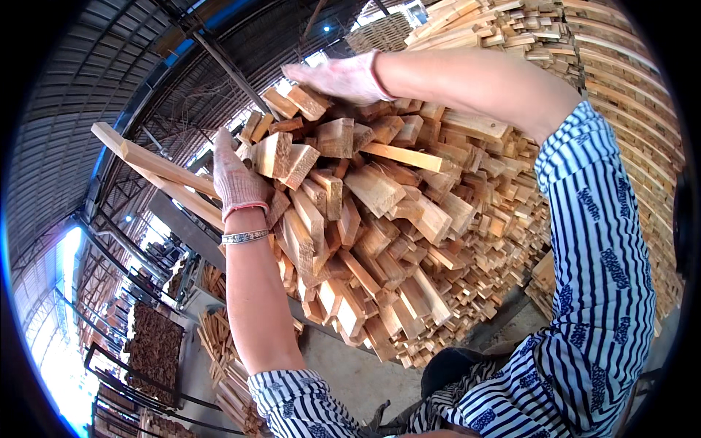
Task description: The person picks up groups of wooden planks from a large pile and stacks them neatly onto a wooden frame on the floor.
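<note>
A tall stack of short, light wooden sticks (380,219) fills the middle of the view, their cut ends facing me. My left hand (235,179), in a pale work glove with a beaded bracelet at the wrist, presses flat against the stack's left side among the protruding stick ends. My right hand (337,77), also gloved, lies palm down on the topmost sticks. Both sleeves are blue and white striped. A few long sticks (157,164) jut out to the left past my left hand.
A second, taller stack of wood (628,109) rises at the right. Loose sticks (226,365) lie on the concrete floor at lower left, beside metal racks holding dark wood (153,350). A corrugated roof with steel beams (219,58) spans overhead.
</note>
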